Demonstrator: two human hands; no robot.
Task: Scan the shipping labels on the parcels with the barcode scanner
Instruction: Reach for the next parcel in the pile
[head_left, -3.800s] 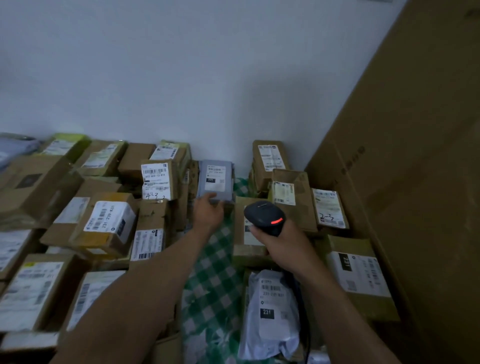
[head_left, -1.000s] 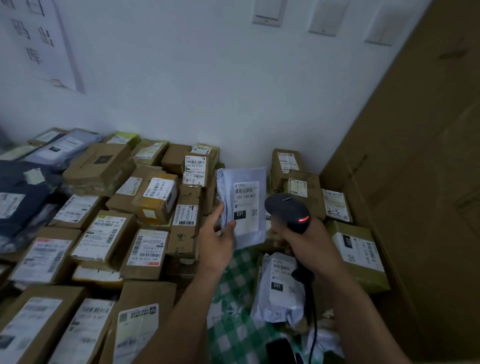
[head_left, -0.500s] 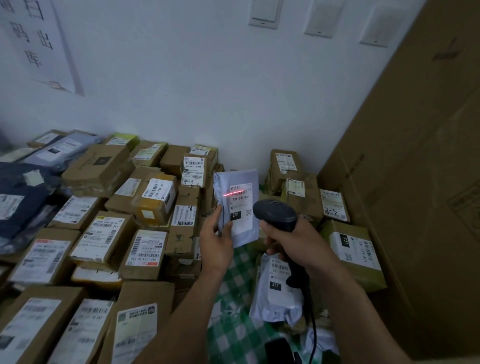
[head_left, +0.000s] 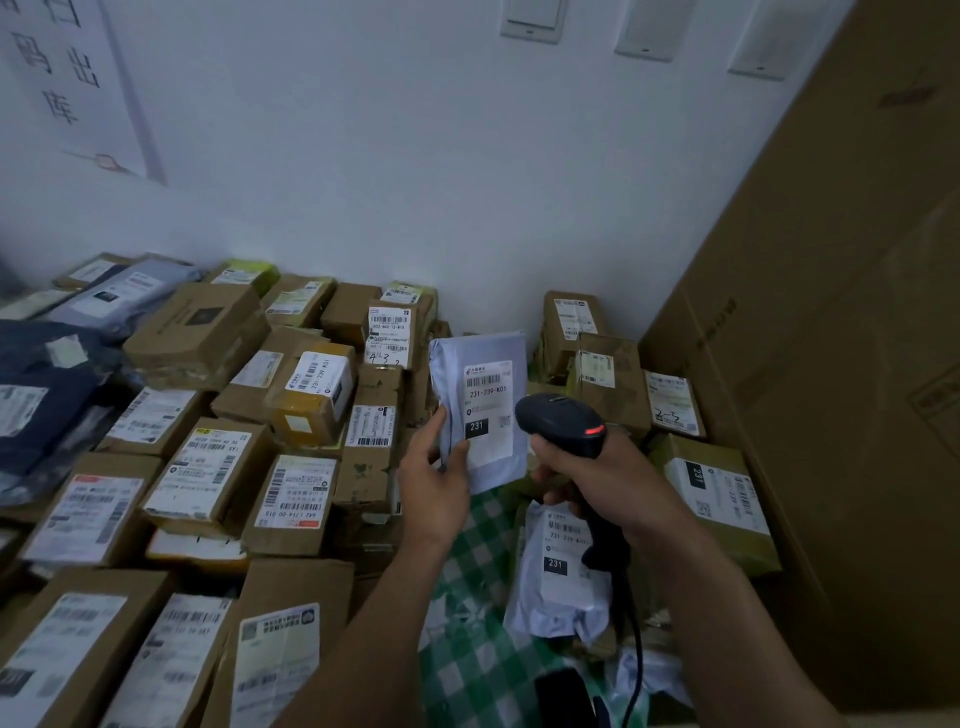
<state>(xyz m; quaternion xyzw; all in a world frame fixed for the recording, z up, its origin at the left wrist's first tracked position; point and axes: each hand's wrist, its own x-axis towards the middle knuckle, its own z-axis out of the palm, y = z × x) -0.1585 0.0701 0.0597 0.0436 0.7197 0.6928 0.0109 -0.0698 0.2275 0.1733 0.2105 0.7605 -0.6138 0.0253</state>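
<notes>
My left hand holds a pale grey mailer bag upright by its lower left edge, thumb on the front. Its white shipping label faces me, with a barcode at the top and a black "231" patch. My right hand grips the handle of a black barcode scanner, whose head sits just right of the label and points at it. A small red light glows on the scanner's top. No red scan line shows on the label.
Labelled cardboard parcels are packed across the left and back. A white mailer bag lies on green checked cloth below the scanner. More boxes sit at right beside a tall cardboard panel. The scanner's cable hangs down.
The red scan line seen on the label half a second ago is gone. The scanner head has shifted slightly right and up, and the mailer stays upright in my left hand.
</notes>
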